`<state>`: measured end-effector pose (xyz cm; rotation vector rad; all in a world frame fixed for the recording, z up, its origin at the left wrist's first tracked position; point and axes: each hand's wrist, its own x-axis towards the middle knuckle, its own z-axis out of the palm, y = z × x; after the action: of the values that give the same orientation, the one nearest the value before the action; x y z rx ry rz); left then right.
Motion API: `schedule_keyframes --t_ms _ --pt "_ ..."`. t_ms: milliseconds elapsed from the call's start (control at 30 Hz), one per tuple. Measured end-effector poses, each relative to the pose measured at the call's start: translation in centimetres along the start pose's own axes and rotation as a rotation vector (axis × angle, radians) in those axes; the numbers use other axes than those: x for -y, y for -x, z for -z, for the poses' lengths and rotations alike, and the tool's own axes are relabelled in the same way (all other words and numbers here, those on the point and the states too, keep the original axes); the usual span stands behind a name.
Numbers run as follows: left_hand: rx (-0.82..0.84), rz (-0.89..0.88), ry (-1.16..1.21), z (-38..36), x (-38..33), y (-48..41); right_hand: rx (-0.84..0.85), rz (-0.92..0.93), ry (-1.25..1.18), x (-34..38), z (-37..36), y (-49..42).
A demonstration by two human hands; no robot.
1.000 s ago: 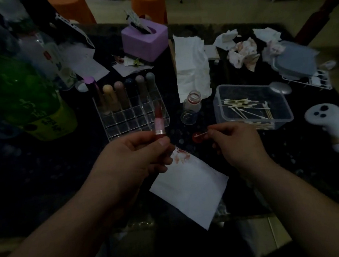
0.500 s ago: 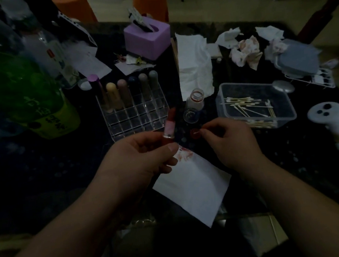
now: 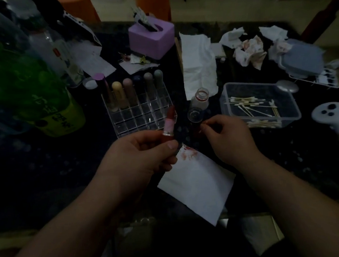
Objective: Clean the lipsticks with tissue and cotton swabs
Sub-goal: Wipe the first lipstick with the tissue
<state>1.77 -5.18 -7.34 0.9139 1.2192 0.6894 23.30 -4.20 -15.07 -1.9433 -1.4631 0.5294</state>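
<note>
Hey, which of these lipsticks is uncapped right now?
The red lipstick held in the left hand: its bullet is bare. The other lipsticks stand capped in the back row of the clear organizer.

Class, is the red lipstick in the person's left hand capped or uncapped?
Uncapped: the left hand grips the red lipstick, its bare bullet exposed above a pale collar.

Dark table with stained tissue, swab box, lipstick rack.

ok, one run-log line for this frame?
left hand: grips open red lipstick tube | right hand: pinches thin cotton swab, barely visible | red-stained white tissue sheet: flat, near hands
</note>
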Motion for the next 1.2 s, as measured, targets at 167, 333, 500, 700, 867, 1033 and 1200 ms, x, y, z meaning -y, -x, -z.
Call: schedule_keyframes --t_ms 167,333,500,700,867,1033,1200 --pt "0.017 -0.017 0.004 0.3 0.0 0.0 -0.035 -0.044 -0.058 0.3 1.1 0.1" --pt "0.046 0.009 -0.011 0.0 0.1 0.0 -0.04 -0.086 -0.164 0.3 1.5 0.1" --pt "0.072 0.03 0.042 -0.3 0.3 -0.2 0.005 -0.157 -0.233 0.1 1.9 0.0" --pt "0.052 0.043 0.09 -0.2 0.7 -0.6 0.007 -0.167 -0.226 0.2 1.7 0.2" --pt "0.054 0.047 0.095 -0.3 0.6 -0.5 -0.01 -0.207 -0.223 0.0 1.6 0.0" --pt "0.067 0.023 0.077 -0.4 0.4 -0.2 0.016 -0.223 -0.327 1.2 2.1 0.4" --pt "0.095 0.02 0.109 -0.7 0.0 0.2 0.048 -0.161 -0.495 3.5 3.3 1.1"
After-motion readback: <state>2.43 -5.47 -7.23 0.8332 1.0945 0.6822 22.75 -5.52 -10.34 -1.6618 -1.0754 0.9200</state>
